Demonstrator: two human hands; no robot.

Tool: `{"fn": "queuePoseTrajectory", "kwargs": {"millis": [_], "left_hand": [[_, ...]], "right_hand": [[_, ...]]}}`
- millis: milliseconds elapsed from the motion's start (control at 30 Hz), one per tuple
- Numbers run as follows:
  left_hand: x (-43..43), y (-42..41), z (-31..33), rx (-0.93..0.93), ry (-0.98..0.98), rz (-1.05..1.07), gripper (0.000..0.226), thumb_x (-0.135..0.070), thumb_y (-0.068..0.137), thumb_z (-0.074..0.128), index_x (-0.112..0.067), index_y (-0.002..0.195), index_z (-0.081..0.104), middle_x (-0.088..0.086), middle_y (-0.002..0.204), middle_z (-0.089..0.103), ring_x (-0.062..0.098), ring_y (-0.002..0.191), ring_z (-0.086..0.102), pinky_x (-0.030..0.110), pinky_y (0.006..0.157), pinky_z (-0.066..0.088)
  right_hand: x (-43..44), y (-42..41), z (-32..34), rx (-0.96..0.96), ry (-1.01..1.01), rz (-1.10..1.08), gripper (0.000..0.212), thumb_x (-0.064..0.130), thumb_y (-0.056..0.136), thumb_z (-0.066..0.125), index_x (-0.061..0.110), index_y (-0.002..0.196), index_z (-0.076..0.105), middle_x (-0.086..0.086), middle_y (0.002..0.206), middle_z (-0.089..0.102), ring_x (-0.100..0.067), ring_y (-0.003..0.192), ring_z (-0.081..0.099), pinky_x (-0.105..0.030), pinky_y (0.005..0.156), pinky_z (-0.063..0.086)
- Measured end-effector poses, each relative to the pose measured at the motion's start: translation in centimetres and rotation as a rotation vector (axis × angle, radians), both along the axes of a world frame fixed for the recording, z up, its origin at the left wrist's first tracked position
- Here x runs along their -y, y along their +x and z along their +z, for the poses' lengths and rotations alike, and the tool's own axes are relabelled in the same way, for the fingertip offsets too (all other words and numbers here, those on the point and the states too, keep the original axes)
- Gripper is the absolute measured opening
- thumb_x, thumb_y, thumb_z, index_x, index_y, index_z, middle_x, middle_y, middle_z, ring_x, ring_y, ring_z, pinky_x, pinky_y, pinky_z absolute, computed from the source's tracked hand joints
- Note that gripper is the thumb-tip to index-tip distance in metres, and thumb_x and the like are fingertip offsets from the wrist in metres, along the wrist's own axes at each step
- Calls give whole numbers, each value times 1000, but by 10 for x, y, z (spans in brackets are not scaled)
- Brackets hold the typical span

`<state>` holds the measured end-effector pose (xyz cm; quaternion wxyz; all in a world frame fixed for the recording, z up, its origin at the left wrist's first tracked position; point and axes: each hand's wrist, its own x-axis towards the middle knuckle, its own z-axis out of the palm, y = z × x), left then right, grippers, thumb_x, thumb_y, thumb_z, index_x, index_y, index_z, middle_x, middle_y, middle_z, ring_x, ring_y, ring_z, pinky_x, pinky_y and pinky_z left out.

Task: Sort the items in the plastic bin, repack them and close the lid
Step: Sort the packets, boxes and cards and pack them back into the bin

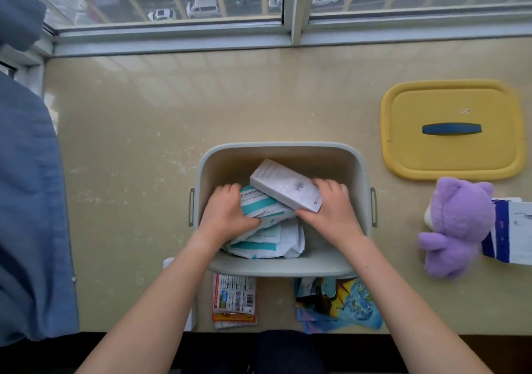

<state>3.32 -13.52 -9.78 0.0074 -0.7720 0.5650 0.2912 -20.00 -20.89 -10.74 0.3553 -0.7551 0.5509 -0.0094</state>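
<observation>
A grey plastic bin (276, 267) stands on the beige sill in front of me, lid off. Inside, my left hand (227, 212) grips a white-and-teal packet (264, 205) that lies on more teal-striped packets (273, 244). My right hand (331, 209) holds the near end of a long white box (282, 185) lying slanted across the packets. The yellow lid (452, 128) with a blue handle lies flat to the right of the bin.
A purple plush toy (457, 226) and a white-and-blue box (509, 232) lie right of the bin. A red-and-white leaflet pack (234, 301) and colourful picture cards (339, 301) sit at the sill's near edge. Blue cloth (31, 200) hangs at left; a window runs behind.
</observation>
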Motion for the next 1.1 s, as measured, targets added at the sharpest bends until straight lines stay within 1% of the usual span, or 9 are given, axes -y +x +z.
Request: {"fn": "queuePoseTrajectory", "kwargs": {"millis": [133, 267, 467, 567, 633, 700, 867, 1000, 1100], "left_hand": [[-20, -17, 31, 8, -98, 188, 79, -57, 63, 73, -16, 126, 48, -2, 109, 55, 7, 92, 41, 20, 71, 36], [-44, -30, 70, 0, -186, 309, 82, -56, 63, 74, -14, 127, 47, -1, 109, 56, 9, 96, 45, 19, 72, 36], [-82, -33, 124, -14, -296, 447, 81, -52, 61, 76, -12, 127, 49, 3, 108, 57, 14, 97, 49, 22, 76, 41], [-110, -24, 142, -13, -333, 503, 82, -55, 60, 77, -14, 126, 50, 1, 105, 57, 13, 94, 51, 26, 72, 50], [-136, -15, 150, -1, -358, 551, 77, -53, 61, 78, -15, 123, 52, -1, 102, 57, 13, 91, 52, 23, 67, 46], [-164, -5, 154, 13, -356, 632, 71, -55, 61, 77, -17, 116, 53, -3, 98, 56, 13, 89, 53, 24, 64, 44], [-237, 18, 152, 33, -301, 864, 67, -55, 60, 80, -15, 108, 53, -2, 93, 54, 19, 88, 56, 29, 63, 46], [-284, 34, 148, 63, -258, 983, 69, -55, 61, 80, -10, 106, 54, 8, 97, 60, 23, 84, 54, 30, 65, 41], [-308, 47, 146, 87, -229, 987, 68, -56, 64, 79, -10, 107, 52, 4, 92, 54, 17, 79, 48, 26, 58, 36]], "right_hand": [[-26, -2, 33, 48, -145, -128, 79, 47, 70, 80, 12, 134, 48, -4, 125, 52, -20, 113, 41, -22, 92, 31], [-51, -3, 68, 82, -216, -275, 88, 44, 68, 83, 9, 139, 44, -8, 128, 48, -23, 118, 39, -23, 94, 28], [-83, -9, 115, 193, -269, -420, 82, 43, 64, 85, 11, 129, 49, -7, 122, 47, -22, 116, 37, -24, 96, 29], [-105, -11, 127, 211, -294, -401, 82, 48, 63, 84, 10, 126, 49, -7, 119, 46, -22, 114, 39, -31, 97, 37], [-122, -11, 128, 217, -289, -381, 81, 51, 64, 82, 10, 125, 48, -7, 119, 46, -22, 112, 39, -36, 97, 41], [-141, -9, 128, 235, -286, -352, 81, 52, 64, 82, 10, 124, 49, -7, 118, 47, -19, 111, 40, -33, 95, 40], [-185, 0, 126, 243, -258, -235, 77, 46, 65, 85, 6, 122, 53, -10, 116, 50, -18, 107, 41, -17, 88, 26], [-206, 15, 128, 205, -279, -148, 76, 36, 63, 88, 5, 122, 52, -11, 116, 51, -25, 107, 42, -21, 87, 24], [-222, 31, 131, 186, -271, -109, 75, 35, 65, 84, 9, 126, 48, -7, 120, 45, -22, 111, 37, -26, 88, 28]]}}
